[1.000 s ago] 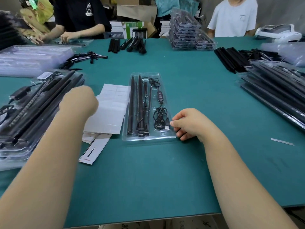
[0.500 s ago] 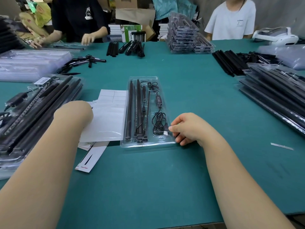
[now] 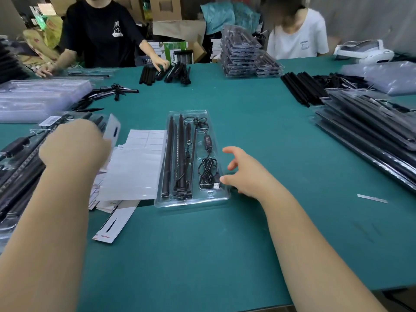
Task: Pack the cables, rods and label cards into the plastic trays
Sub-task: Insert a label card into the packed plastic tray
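Observation:
A clear plastic tray (image 3: 191, 200) lies in the middle of the green table, holding black rods (image 3: 167, 158) on its left side and a coiled black cable (image 3: 208, 171) with a controller on its right. My right hand (image 3: 243, 174) rests at the tray's right edge, fingers spread and loose, thumb near the cable's plug. My left hand (image 3: 74, 145) is raised left of the tray and holds a white label card (image 3: 112, 129) that sticks up from its fingers. More label cards and a white sheet (image 3: 135, 167) lie between my left hand and the tray.
Packed trays are stacked at the left (image 3: 15, 167), the right (image 3: 371, 134) and the far middle (image 3: 243, 55). Loose black rods (image 3: 301, 86) lie at the far right and far centre. Two people work across the table. A paper strip (image 3: 372, 198) lies at the right.
My left hand has lifted a label card off the pile. My right hand's fingers have opened from their curl at the tray's edge.

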Available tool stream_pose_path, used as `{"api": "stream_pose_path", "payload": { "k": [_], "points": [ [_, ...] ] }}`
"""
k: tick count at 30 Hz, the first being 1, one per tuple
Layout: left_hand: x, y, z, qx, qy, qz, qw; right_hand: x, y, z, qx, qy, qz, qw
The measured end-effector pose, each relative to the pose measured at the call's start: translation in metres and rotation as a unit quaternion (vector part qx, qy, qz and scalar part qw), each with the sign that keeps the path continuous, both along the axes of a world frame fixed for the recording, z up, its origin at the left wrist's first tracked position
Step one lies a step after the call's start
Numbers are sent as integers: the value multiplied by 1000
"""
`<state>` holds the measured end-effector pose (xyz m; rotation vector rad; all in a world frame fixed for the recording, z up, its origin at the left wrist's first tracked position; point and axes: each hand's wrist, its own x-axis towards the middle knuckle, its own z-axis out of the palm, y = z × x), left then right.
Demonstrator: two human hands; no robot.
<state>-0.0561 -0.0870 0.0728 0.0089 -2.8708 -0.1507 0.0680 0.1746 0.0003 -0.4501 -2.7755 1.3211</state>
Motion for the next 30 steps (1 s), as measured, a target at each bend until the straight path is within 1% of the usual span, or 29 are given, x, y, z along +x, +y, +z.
{"api": "stream_pose_path", "payload": {
  "k": [1,2,3,4,6,8,10,11,12,14,16,17,18,19,21,22,25,28,30],
  "points": [
    [10,7,3,50,35,-48,997,0,0,0,16,22,19,999],
    [22,17,5,113,51,-100,987,0,0,0,22,38,36,998],
    [35,30,5,181,42,-143,972,0,0,0,28,50,51,997],
    [46,46,2,251,8,-175,952,0,0,-1,36,58,68,995],
    [56,75,-15,354,-101,-206,907,2,-1,-1,52,71,105,991],
    [61,97,-34,410,-175,-220,868,3,-2,-4,55,79,116,989],
    [63,107,-51,464,-220,-231,827,3,0,-7,48,80,97,991],
    [64,109,-57,477,-231,-239,813,2,2,-9,45,84,87,992],
    [64,109,-63,470,-230,-253,814,1,3,-11,39,88,77,992],
    [64,108,-72,400,-183,-289,850,0,6,-11,18,96,63,993],
    [66,101,-74,274,-84,-333,898,-1,7,-11,6,93,54,994],
    [67,99,-74,209,-48,-366,905,-2,8,-10,4,85,48,995],
    [68,98,-74,162,-43,-404,899,-2,10,-10,5,76,43,996],
    [68,97,-75,143,-69,-436,886,-2,11,-10,6,70,39,997],
    [69,98,-76,144,-148,-459,864,-1,12,-11,0,63,31,998],
    [69,98,-77,138,-168,-461,860,-1,11,-11,-5,62,29,998],
    [68,100,-77,98,-155,-472,862,-1,11,-10,-26,59,22,998],
    [67,102,-75,72,-132,-470,870,3,15,-6,-105,55,19,993],
    [67,103,-76,72,-134,-467,871,7,18,-3,-207,61,29,976]
  ]
}}
